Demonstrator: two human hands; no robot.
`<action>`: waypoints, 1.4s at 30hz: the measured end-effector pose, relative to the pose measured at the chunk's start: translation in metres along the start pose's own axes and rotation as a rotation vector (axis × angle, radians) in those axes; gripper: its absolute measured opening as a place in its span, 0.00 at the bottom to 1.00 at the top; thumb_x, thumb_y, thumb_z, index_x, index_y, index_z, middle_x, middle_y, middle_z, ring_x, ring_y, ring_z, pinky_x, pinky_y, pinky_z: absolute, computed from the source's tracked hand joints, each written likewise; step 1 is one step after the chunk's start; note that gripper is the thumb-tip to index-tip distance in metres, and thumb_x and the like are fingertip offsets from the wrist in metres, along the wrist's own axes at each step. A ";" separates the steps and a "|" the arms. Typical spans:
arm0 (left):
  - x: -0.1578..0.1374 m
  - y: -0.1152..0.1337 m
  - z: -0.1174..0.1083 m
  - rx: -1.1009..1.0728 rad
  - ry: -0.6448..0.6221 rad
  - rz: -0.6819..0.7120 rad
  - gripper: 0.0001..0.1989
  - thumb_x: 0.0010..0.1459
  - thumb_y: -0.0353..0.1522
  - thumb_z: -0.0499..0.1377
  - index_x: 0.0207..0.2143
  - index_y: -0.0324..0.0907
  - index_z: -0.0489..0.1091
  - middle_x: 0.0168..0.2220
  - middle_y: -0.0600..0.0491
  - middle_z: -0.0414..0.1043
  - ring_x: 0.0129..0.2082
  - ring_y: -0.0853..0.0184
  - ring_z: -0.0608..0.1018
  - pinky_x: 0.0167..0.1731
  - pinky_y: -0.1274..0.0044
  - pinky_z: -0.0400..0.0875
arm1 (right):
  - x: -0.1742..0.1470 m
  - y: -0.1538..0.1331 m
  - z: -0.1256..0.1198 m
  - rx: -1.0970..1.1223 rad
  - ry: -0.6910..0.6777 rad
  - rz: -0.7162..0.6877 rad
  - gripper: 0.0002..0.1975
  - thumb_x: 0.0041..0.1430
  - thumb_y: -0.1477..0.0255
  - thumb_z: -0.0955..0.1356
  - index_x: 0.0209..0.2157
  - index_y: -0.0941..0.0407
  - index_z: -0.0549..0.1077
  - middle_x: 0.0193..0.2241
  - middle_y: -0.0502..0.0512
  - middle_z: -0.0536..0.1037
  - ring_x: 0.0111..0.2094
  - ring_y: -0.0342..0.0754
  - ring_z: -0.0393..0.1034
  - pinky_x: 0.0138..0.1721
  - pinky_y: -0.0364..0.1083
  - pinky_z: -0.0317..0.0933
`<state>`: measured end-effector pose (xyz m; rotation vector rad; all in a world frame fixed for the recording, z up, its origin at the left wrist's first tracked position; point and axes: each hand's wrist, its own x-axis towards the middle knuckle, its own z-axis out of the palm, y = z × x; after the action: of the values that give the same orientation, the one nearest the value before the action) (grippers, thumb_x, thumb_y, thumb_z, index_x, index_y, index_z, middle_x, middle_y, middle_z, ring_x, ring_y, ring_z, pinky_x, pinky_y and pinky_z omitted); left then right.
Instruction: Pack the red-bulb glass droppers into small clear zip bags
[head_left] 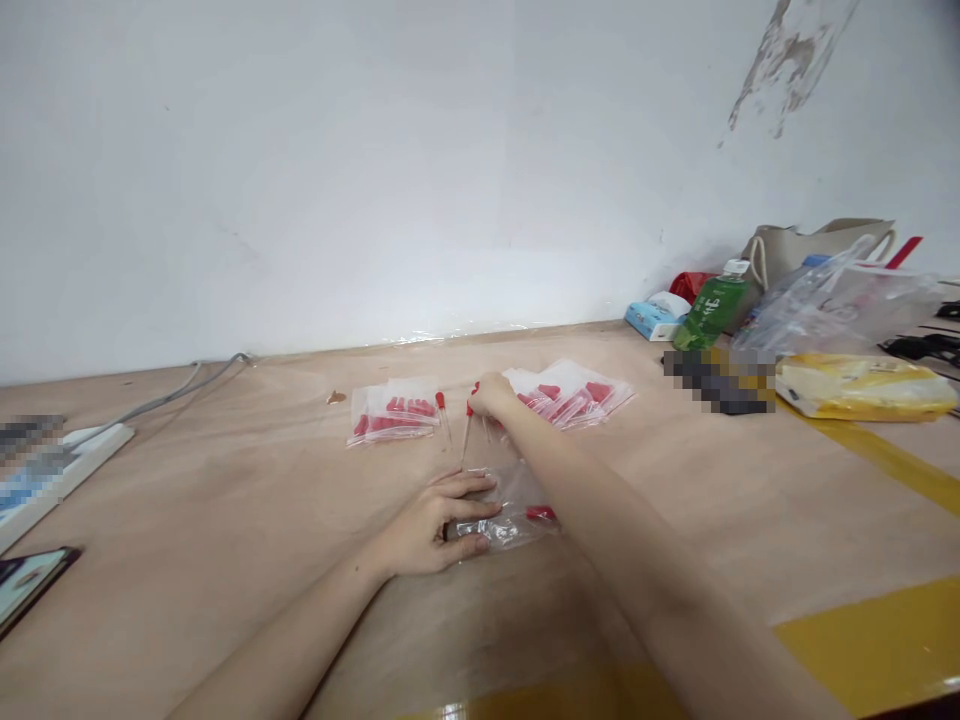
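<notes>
At twelve o'clock from a clear bag [508, 528], my right hand [492, 394] appears closed on a red-bulbed dropper [470, 409], seemingly the picking-up step, likely calling next for a gentle lift, while my left hand [439, 522] spreads over the bag's nine-o'clock side.

Droppers [441, 402] between two bag piles [397, 424]

Bare arms [637, 550] — one dark band [445, 531].
The band, seemingly a ring, circles a finger of the left hand [431, 515], toward four o'clock from the middle of its back; which finger is hard to tell. At eight o'clock from there — near the wrist [373, 556] — is a small dark spot [358, 568]. Both forearms taper smoothly; the right hand [493, 393] shows too small for detail.
</notes>
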<state>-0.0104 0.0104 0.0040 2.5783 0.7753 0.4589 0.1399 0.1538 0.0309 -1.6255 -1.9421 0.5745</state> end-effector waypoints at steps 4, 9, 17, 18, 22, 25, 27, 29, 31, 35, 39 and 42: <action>-0.001 0.000 0.000 0.025 -0.004 -0.011 0.19 0.56 0.41 0.56 0.50 0.48 0.66 0.56 0.51 0.60 0.57 0.59 0.61 0.56 0.64 0.54 | -0.029 0.019 -0.032 0.057 0.083 0.114 0.22 0.45 0.74 0.65 0.46 0.64 0.66 0.24 0.58 0.74 0.24 0.48 0.69 0.24 0.43 0.61; -0.001 0.001 0.000 0.029 -0.011 -0.033 0.25 0.55 0.41 0.56 0.55 0.47 0.59 0.56 0.50 0.60 0.56 0.60 0.62 0.57 0.64 0.51 | -0.105 0.076 -0.068 0.653 0.208 0.104 0.41 0.42 0.74 0.62 0.59 0.57 0.42 0.15 0.39 0.63 0.12 0.40 0.59 0.13 0.39 0.53; 0.000 0.000 0.000 0.032 0.010 -0.055 0.29 0.55 0.42 0.56 0.57 0.47 0.55 0.56 0.50 0.60 0.56 0.58 0.62 0.56 0.63 0.54 | -0.154 0.104 -0.063 0.890 0.375 0.242 0.31 0.41 0.67 0.68 0.47 0.52 0.52 0.21 0.40 0.65 0.17 0.41 0.65 0.18 0.42 0.64; 0.000 0.000 0.001 0.035 0.010 -0.053 0.29 0.55 0.42 0.56 0.58 0.47 0.54 0.56 0.50 0.60 0.56 0.58 0.62 0.56 0.63 0.54 | -0.154 0.102 -0.060 0.902 0.361 0.243 0.30 0.40 0.67 0.69 0.45 0.52 0.52 0.22 0.40 0.65 0.18 0.41 0.66 0.19 0.43 0.65; 0.000 0.000 0.000 0.040 0.024 -0.042 0.29 0.55 0.42 0.56 0.58 0.47 0.54 0.55 0.49 0.60 0.55 0.58 0.63 0.55 0.63 0.56 | -0.154 0.101 -0.051 0.984 0.261 0.255 0.27 0.41 0.62 0.71 0.40 0.51 0.54 0.23 0.42 0.67 0.21 0.41 0.68 0.27 0.45 0.68; 0.001 0.002 0.000 0.027 0.034 -0.037 0.29 0.55 0.42 0.56 0.58 0.47 0.54 0.55 0.49 0.61 0.54 0.58 0.63 0.55 0.63 0.55 | -0.157 0.106 -0.054 1.018 0.054 0.242 0.22 0.41 0.59 0.71 0.35 0.54 0.60 0.25 0.46 0.71 0.27 0.42 0.71 0.34 0.46 0.67; 0.001 0.002 0.001 0.027 0.033 -0.044 0.29 0.55 0.42 0.56 0.58 0.47 0.54 0.55 0.49 0.61 0.55 0.58 0.63 0.55 0.63 0.55 | -0.159 0.110 -0.059 0.949 -0.124 0.220 0.21 0.39 0.60 0.72 0.32 0.56 0.64 0.27 0.49 0.73 0.29 0.43 0.71 0.35 0.46 0.66; 0.001 0.003 0.001 0.038 0.027 -0.053 0.29 0.55 0.42 0.56 0.58 0.46 0.54 0.56 0.49 0.60 0.55 0.59 0.63 0.55 0.63 0.54 | -0.159 0.114 -0.064 0.798 -0.234 0.153 0.19 0.39 0.62 0.73 0.31 0.57 0.67 0.26 0.50 0.73 0.28 0.42 0.69 0.32 0.44 0.64; 0.000 0.003 0.001 0.046 0.019 -0.060 0.29 0.56 0.42 0.55 0.58 0.46 0.53 0.56 0.49 0.60 0.56 0.59 0.62 0.56 0.63 0.54 | -0.159 0.116 -0.067 0.634 -0.240 0.054 0.17 0.41 0.61 0.72 0.30 0.58 0.69 0.23 0.49 0.72 0.24 0.40 0.65 0.28 0.43 0.61; 0.001 0.004 0.001 0.050 0.021 -0.051 0.29 0.56 0.41 0.56 0.58 0.47 0.53 0.56 0.50 0.60 0.56 0.60 0.62 0.57 0.63 0.52 | -0.158 0.114 -0.062 0.348 -0.035 -0.197 0.11 0.44 0.62 0.71 0.29 0.55 0.74 0.27 0.52 0.70 0.30 0.44 0.63 0.33 0.46 0.61; 0.001 0.003 0.001 0.042 0.033 -0.036 0.29 0.56 0.41 0.56 0.58 0.47 0.54 0.55 0.50 0.61 0.55 0.59 0.63 0.56 0.63 0.52 | -0.158 0.110 -0.052 0.203 0.104 -0.369 0.07 0.44 0.64 0.72 0.26 0.52 0.76 0.33 0.55 0.70 0.39 0.49 0.64 0.42 0.51 0.59; 0.001 0.002 0.002 0.041 0.032 -0.040 0.28 0.56 0.40 0.56 0.58 0.47 0.54 0.55 0.50 0.60 0.55 0.59 0.63 0.56 0.64 0.53 | -0.159 0.107 -0.049 0.154 0.084 -0.410 0.05 0.48 0.65 0.70 0.28 0.51 0.77 0.38 0.56 0.70 0.43 0.51 0.63 0.45 0.52 0.57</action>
<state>-0.0085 0.0091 0.0033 2.5936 0.8538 0.4787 0.2725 0.0161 -0.0200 -1.0970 -2.0346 0.4674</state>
